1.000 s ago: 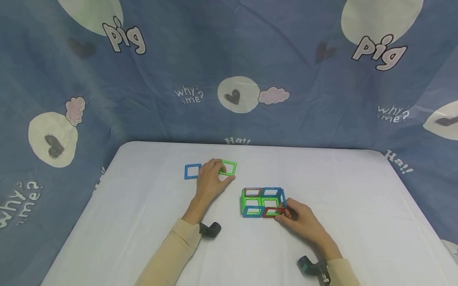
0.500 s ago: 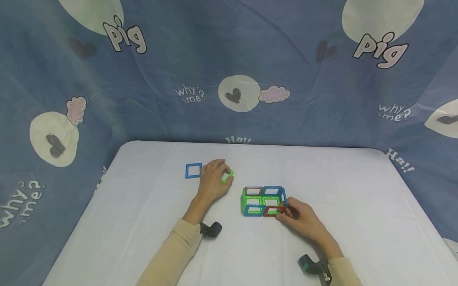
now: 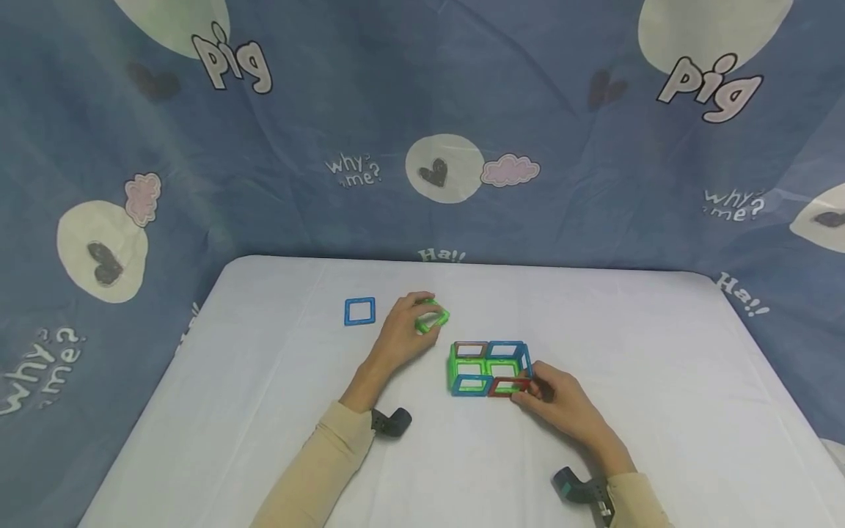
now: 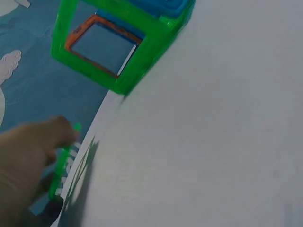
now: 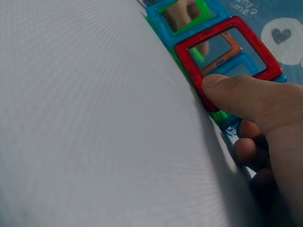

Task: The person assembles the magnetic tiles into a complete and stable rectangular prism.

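My left hand [image 3: 404,330] pinches a green square magnetic tile [image 3: 444,317] between thumb and fingers, behind and left of a low box of magnetic tiles [image 3: 472,378]. In the left wrist view this tile [image 4: 60,170] is tilted up over its shadow on the cloth, clear of the box. My right hand [image 3: 569,407] holds the box's right end. Its thumb lies on a red tile [image 5: 191,71] in the front wall, with other fingers curled behind the corner. Blue, orange-brown and green tiles form the other walls and floor; the top is uncovered.
A loose blue square tile [image 3: 347,312] lies flat at the back, left of my left hand. White cloth [image 3: 660,352] covers the table, and a blue printed curtain [image 3: 317,110] hangs behind its far edge.
My left hand has picked up the green tile from the cloth, turned it, and moved slightly right, away from the loose blue tile. The right hand and the box stay put.
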A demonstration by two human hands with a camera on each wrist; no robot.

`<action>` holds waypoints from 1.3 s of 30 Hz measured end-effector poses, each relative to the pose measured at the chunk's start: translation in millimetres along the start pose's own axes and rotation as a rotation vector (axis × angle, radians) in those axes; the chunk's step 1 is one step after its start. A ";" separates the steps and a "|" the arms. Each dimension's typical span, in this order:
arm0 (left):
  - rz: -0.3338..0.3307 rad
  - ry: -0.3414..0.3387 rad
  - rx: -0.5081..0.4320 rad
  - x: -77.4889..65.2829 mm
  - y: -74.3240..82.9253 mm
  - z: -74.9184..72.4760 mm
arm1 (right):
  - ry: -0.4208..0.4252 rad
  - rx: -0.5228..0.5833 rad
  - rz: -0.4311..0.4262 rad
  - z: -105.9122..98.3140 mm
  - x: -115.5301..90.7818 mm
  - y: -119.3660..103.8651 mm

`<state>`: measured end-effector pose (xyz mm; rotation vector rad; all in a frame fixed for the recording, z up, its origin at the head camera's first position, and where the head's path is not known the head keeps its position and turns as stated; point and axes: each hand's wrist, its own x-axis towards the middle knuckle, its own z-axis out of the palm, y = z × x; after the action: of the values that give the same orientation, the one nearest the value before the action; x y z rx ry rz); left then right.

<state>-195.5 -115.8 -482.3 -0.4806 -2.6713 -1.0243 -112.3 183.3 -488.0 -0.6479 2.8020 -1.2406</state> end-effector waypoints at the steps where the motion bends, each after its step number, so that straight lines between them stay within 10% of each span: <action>1: 0.011 0.000 -0.016 0.4 1.9 0.4 | 0.002 0.000 0.000 -0.2 0.0 0.3; 21: 0.356 -0.095 -0.199 -1.5 64.7 -1.0 | 0.003 -0.011 0.001 -3.3 -0.6 2.4; 39: 0.479 -0.237 -0.209 -4.0 87.8 9.4 | -0.021 0.047 -0.037 -2.1 0.2 1.3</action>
<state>-159.0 -48.9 -437.7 -1.2821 -2.4485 -1.1498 -113.4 185.5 -487.5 -0.7093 2.7478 -1.2937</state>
